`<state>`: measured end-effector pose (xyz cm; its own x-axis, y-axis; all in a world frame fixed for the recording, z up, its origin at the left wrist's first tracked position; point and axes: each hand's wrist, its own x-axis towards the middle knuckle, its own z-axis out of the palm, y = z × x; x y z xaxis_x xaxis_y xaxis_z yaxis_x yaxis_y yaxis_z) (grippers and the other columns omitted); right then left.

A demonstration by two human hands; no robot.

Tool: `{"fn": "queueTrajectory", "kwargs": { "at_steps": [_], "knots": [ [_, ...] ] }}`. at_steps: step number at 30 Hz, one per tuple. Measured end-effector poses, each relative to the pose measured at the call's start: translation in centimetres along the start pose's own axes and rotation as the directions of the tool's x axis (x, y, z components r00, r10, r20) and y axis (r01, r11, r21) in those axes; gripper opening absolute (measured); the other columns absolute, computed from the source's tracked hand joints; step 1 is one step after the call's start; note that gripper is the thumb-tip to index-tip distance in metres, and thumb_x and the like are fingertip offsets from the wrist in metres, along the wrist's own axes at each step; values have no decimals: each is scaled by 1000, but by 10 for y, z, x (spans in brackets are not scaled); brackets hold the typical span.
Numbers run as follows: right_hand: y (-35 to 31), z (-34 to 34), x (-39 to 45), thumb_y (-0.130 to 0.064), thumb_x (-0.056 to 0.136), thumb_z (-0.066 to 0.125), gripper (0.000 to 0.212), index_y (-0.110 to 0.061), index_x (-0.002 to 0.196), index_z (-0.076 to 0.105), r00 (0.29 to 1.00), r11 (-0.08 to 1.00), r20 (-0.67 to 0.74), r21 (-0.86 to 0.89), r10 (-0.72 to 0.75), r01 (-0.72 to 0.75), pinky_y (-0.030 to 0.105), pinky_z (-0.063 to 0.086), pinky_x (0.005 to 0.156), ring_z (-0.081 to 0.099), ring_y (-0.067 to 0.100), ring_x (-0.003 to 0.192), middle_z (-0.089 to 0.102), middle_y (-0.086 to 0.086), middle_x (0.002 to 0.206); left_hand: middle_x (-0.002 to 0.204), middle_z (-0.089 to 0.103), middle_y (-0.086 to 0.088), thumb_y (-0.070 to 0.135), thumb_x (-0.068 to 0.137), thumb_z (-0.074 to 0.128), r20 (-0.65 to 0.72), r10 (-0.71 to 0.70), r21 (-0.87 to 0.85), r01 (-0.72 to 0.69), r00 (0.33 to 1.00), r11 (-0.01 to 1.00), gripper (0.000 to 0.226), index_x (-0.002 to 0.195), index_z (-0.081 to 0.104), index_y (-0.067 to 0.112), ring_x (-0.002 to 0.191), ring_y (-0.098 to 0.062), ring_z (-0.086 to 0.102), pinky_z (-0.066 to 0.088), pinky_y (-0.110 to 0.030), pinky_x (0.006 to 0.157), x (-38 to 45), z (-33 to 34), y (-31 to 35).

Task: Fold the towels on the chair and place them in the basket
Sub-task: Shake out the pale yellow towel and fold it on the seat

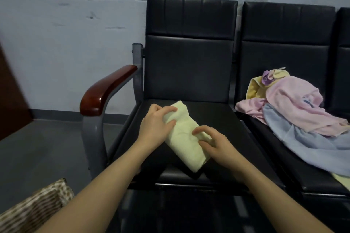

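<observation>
The pale yellow towel (186,138), folded into a long narrow bundle, lies slantwise on the black seat of the left chair (223,119), its far end toward the backrest and its near end toward the front edge of the seat. Both hands are on it. The left hand (155,126) takes the far end: its grip is clenched on the cloth, thumb over the top and fingers curled round the end of the bundle. The right hand (210,141) sits on the near half, its fingers bent down and its grip pinching the upper layer of the towel along the right edge. Between the two grips the middle of the towel shows, smooth and slightly puckered.

To the right of the right-hand grip, on the seat of the next chair (284,56), lies a loose heap of unfolded towels: a pink towel (295,100) on top, a light blue towel (303,140) spreading from under it toward the front, and a yellow towel (254,89) at the back with a bit of purple cloth above it. The heap is well apart from the hands.

To the left of the left-hand grip stands the chair's brown wooden armrest (106,91) on a grey metal frame. Nearer and lower left, under the left forearm, a woven brown-and-white patterned thing (36,208) shows in part; it may be the basket, though I cannot tell. A pale wall (66,34) stands behind the chairs.
</observation>
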<state>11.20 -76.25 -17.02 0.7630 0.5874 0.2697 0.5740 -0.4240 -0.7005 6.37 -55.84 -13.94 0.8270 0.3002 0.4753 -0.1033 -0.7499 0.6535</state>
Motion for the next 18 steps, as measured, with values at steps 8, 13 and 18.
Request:
{"fn": "queueTrajectory", "kwargs": {
  "at_steps": [8, 13, 18],
  "knots": [
    [-78, 27, 21, -11, 91, 57, 34, -41, 104, 61, 975, 963, -36, 152, -218, 221, 33, 50, 85, 57, 14, 97, 59, -2, 111, 113, 37, 4, 22, 86, 67, -207, 64, 95, -45, 976, 994, 36, 121, 62, 27, 104, -17, 47, 43, -42, 98, -20, -96, 2],
    [-138, 84, 45, -10, 90, 59, 33, -40, 103, 61, 931, 916, 34, 195, -363, 350, 26, 49, 87, 56, 8, 101, 59, -2, 112, 110, 33, 6, 19, 83, 69, -351, 1, 144, 53, 936, 988, 34, 116, 64, 25, 100, -10, 43, 37, -48, 103, -48, -168, -42],
    [-179, 175, 64, -13, 90, 59, 28, -33, 109, 62, 873, 890, 192, 182, -449, 418, 27, 45, 87, 55, 13, 101, 57, 0, 110, 110, 37, 6, 19, 78, 70, -421, -132, 172, 222, 897, 960, 39, 114, 53, 23, 97, -9, 46, 40, -49, 98, -92, -225, -109]
  ]
}}
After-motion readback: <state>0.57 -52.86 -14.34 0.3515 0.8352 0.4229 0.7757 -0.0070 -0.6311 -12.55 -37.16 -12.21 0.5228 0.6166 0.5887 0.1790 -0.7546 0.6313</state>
